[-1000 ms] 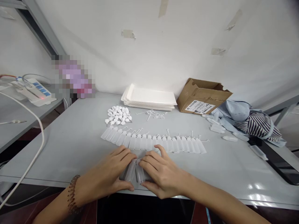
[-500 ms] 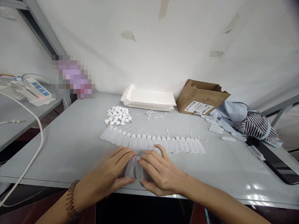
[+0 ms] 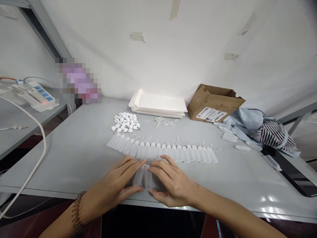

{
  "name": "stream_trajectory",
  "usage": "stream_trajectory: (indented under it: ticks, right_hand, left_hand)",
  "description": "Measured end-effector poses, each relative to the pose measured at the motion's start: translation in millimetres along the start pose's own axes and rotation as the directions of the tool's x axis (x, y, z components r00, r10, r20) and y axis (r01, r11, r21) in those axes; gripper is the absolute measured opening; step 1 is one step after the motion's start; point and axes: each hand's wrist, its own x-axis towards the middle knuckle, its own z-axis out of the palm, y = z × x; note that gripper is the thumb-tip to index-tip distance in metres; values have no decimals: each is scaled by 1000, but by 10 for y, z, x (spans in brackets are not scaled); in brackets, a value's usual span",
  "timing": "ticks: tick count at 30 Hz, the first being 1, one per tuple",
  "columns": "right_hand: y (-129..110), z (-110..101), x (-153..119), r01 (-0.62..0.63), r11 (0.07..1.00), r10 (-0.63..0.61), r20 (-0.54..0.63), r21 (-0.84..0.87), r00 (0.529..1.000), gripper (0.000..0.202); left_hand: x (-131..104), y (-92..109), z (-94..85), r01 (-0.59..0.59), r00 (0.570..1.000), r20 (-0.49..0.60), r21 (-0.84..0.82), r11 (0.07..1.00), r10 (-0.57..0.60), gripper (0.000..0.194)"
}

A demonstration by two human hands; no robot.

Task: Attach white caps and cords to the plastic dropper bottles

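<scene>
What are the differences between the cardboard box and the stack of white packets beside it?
The cardboard box is brown, while the packet stack is white. The box stands taller with its top open; the stack lies low, in flat layers. The box carries a printed label on its front, but the stack shows none there. Both rest on the grey table, near the wall.

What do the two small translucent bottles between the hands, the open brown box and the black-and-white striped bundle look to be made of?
The two small translucent bottles: probably plastic, smooth and slightly cloudy, with light streaks along them. The open brown box: matt cardboard, judging by its worn flaps. The black-and-white striped bundle: soft fabric, since it bunches loosely; fibre unclear.
</scene>
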Motion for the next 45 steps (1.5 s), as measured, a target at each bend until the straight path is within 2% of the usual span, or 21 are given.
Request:
stream_trajectory:
  ticks: [4,10,16,19,23,29,38,42,45]
  right_hand:
    - [-4,1,13,22,999,-21,-39,26,999,39]
    - [-27,-28,37,-14,993,18,-38,120,999,40]
    - [-6,0,8,-49,993,54,-45,106,998,42]
    - [-10,20,-7,-102,989,106,-33,104,994,43]
    - [-17,31,-11,-109,990,109,0,94,994,42]
    - [-12,50,-7,-58,997,58,1,-54,998,37]
    - [-35,93,-1,-17,978,17,-1,-206,1000,35]
    - [-37,110,-1,-5,970,0,-23,-242,1000,34]
    - [-43,112,3,-7,964,-2,-34,-264,999,33]
  left_hand:
    - [-9,-4,12,1,999,-34,-21,1000,-2,56]
    - [-7,16,2,23,999,-37,-43,999,-25,58]
    - [-16,-13,28,55,998,-15,-70,996,-56,56]
    - [-19,-26,39,62,998,-11,-70,996,-63,57]
    - [-14,-19,40,54,998,-8,-42,998,-54,58]
    - [-16,-11,45,35,999,-23,39,999,-34,54]
    - [-33,2,91,-35,988,-137,244,969,70,46]
    - [-33,-2,88,-48,988,-129,302,952,90,41]
    - [-58,-24,75,-44,991,-112,280,959,78,44]
